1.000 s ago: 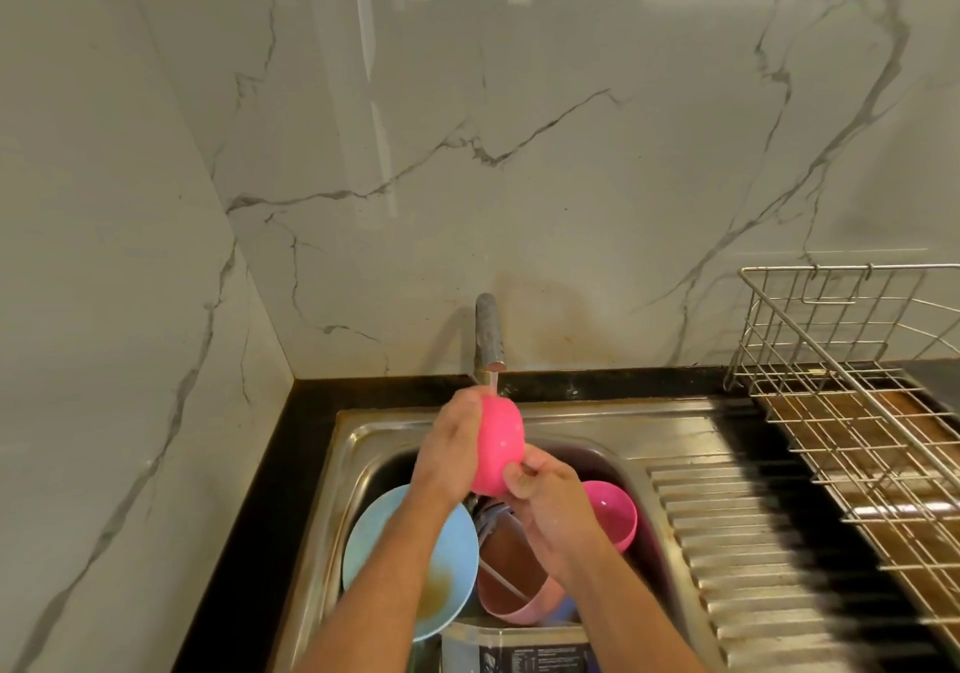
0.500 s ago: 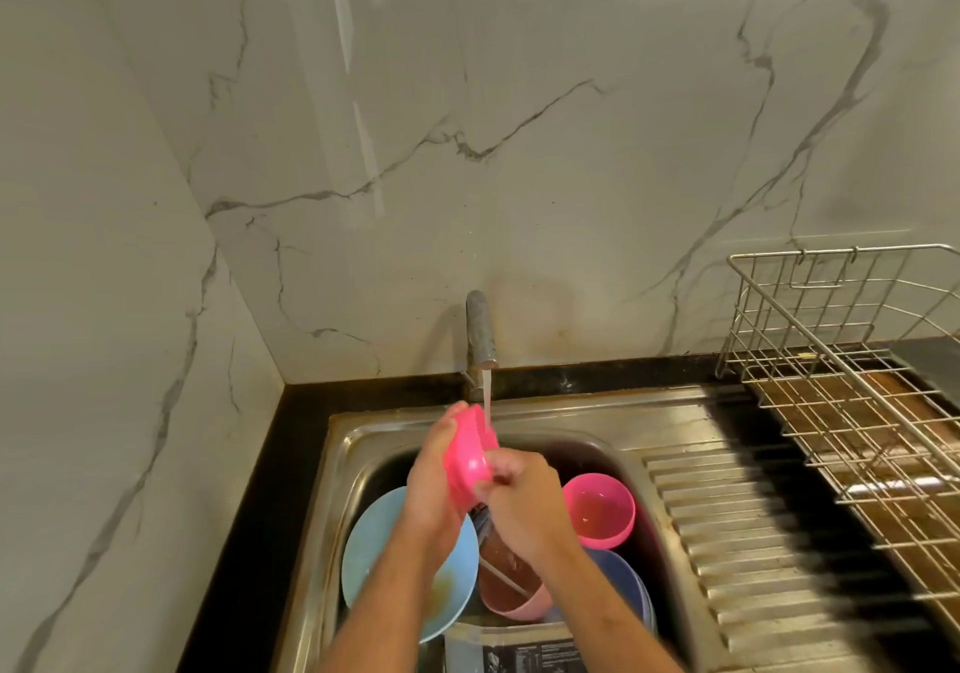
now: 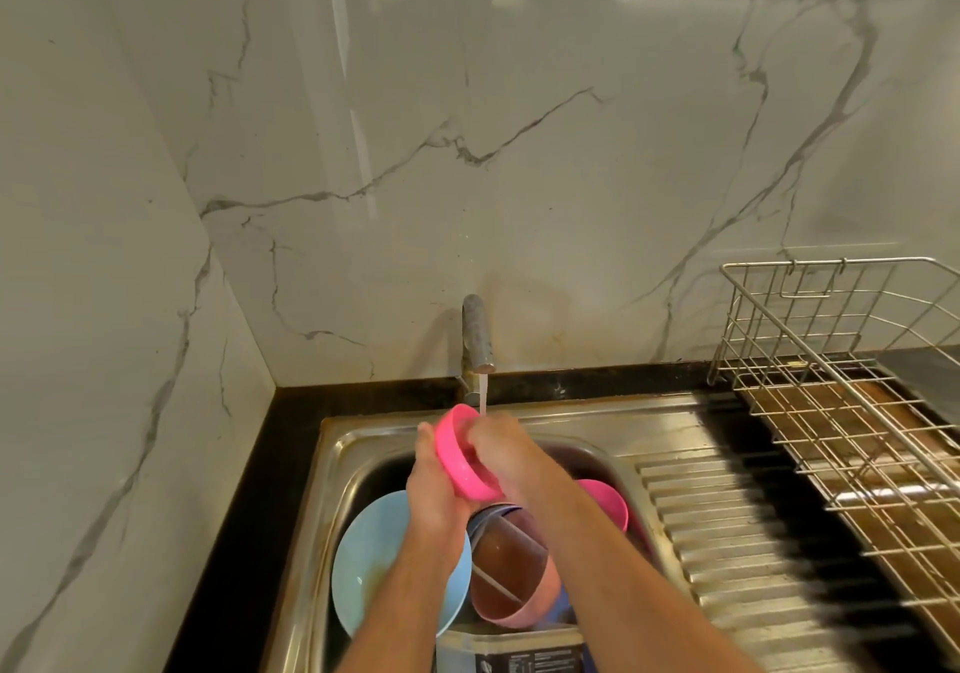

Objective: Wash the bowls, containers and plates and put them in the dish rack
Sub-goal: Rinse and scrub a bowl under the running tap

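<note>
- Left hand (image 3: 434,485) cups the pink bowl (image 3: 460,451) under the tap (image 3: 478,332); right hand (image 3: 501,451) curls inside its rim.
- Container (image 3: 511,651) label in the sink (image 3: 332,464): printing unreadable.

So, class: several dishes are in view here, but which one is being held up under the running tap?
The bright pink bowl, gripped between both hands, tilted on edge beneath the stream; the other dishes lie down in the sink.
</note>
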